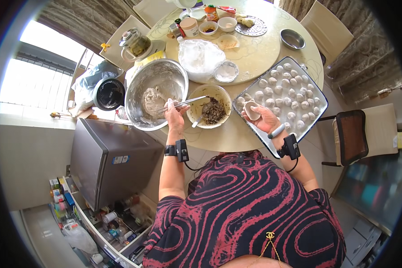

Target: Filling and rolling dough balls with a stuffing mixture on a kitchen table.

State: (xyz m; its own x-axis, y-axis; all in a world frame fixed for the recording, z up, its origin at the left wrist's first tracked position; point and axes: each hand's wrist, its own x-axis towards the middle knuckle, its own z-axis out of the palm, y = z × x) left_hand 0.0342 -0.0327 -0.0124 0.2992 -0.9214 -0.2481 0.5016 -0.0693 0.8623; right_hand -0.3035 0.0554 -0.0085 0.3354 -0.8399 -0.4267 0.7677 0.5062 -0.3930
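Note:
My left hand [175, 114] holds a pair of metal chopsticks [194, 100], their tips over the filling bowl. In my right hand [264, 119] lies a flattened round of dough [252, 111], above the near left corner of the tray. Dark minced filling [214, 112] and a spoon [197, 121] are in the pale bowl [191, 94] between my hands. A large steel basin [184, 72] at the left holds a lump of sticky dough [154, 101]. Several dough balls [278, 89] sit in rows on the dark-rimmed white tray [254, 124].
Beyond the bowls stand a plastic bag of white powder [201, 58], a small dish of powder [226, 71], jars and small bowls [227, 24]. A steel bowl [292, 39] is at the far right, a glass teapot [135, 43] at the far left. A chair [372, 130] stands right of the table.

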